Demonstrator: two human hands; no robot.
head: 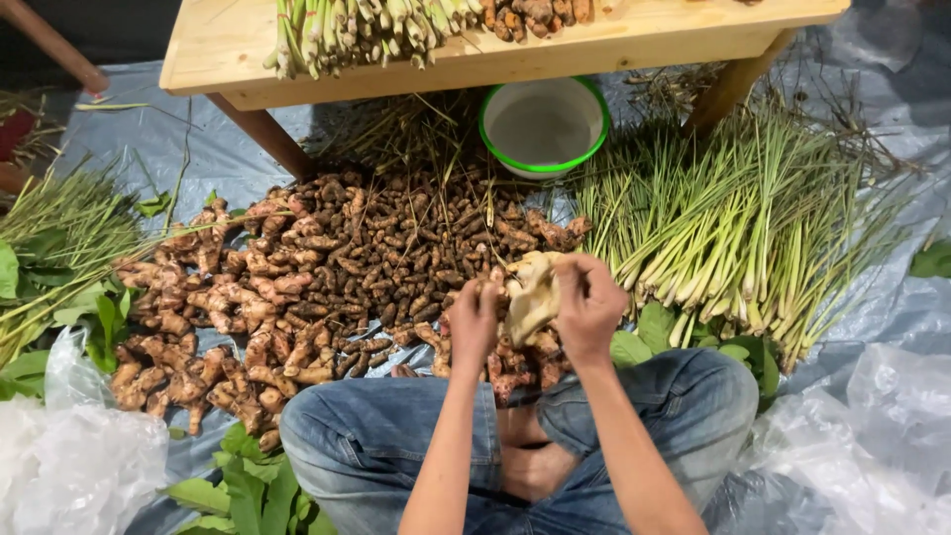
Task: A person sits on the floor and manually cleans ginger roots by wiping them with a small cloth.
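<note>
I sit cross-legged on a grey tarp, jeans visible below. Both hands are raised together over my knees. My right hand (590,309) grips a pale, knobbly ginger root (531,293) from its right side. My left hand (473,322) is closed at the root's left edge, fingers pinching it. Just beyond the hands lies a wide heap of small brown turmeric roots (396,248), with larger reddish galangal pieces (213,317) spread to its left.
Lemongrass stalks (733,228) lie in a pile at right. A green-rimmed white bowl (544,126) stands under a low wooden table (238,50) that carries more lemongrass and roots. Green leaves (253,490) and crumpled clear plastic bags (69,456) flank my legs.
</note>
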